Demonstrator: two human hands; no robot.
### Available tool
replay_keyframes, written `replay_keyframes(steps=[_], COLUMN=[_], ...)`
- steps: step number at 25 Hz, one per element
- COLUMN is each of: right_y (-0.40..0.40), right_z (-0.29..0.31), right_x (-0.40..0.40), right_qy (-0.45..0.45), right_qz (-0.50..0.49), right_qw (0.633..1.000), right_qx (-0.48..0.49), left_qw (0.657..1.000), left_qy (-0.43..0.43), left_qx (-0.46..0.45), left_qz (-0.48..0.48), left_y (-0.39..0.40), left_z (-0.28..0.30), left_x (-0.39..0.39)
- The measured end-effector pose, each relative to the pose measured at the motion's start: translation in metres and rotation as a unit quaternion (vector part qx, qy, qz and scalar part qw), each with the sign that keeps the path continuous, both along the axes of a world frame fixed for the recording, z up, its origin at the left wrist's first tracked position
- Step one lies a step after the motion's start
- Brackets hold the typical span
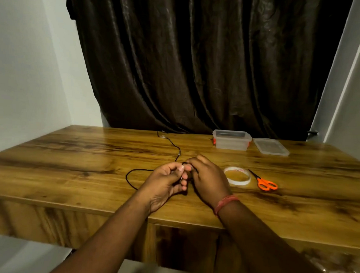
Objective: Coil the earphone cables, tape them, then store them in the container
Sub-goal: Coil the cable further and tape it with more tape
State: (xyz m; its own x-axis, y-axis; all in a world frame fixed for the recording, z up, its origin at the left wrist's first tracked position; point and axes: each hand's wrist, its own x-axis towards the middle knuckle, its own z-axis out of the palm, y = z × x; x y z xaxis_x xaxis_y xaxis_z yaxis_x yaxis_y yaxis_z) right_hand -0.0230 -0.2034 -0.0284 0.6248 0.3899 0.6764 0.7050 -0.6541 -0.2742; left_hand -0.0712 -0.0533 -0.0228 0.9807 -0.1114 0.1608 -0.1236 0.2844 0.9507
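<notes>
A: Left hand (pixel 169 182) pinches the plug end, right hand (pixel 206 178) curls round the earphone cable (pixel 132 171) beside it, low over the bench (pixel 71 152).

B: Thin, limp, light (it will spring loose, I'd guess), so grip near the loops. Its slack runs away towards the curtain (pixel 198 65).

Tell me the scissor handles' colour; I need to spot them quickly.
Bright orange, on the scissors lying right of the tape roll, in the head view.
</notes>
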Motion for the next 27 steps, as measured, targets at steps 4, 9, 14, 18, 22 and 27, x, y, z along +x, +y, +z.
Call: replay_keyframes(steps=[4,9,14,18,22,27], right_y=[0.005,0.007,0.010,0.010,0.006,0.002], right_z=[-0.008,0.001,-0.003,-0.003,0.000,0.006], right_x=[0.009,0.034,0.046,0.041,0.036,0.034], right_qy=[0.019,0.105,0.143,0.132,0.109,0.171], right_qz=[-0.017,0.079,0.126,0.144,0.109,0.147], right_qw=[0.999,0.990,0.980,0.981,0.987,0.959], right_qx=[-0.048,0.045,0.057,-0.001,-0.048,0.174], left_qw=[0.992,0.977,0.974,0.962,0.980,0.962], left_qy=[-0.015,-0.030,-0.050,-0.033,-0.061,-0.135], left_qx=[-0.123,-0.197,-0.189,-0.257,-0.147,0.155], left_qz=[0.032,0.075,0.115,0.084,0.119,0.180], left_y=[-0.001,0.004,0.007,0.012,0.012,0.004], left_z=[0.006,0.020,0.010,0.013,0.008,-0.002], left_x=[0.018,0.062,0.078,0.076,0.075,0.073])
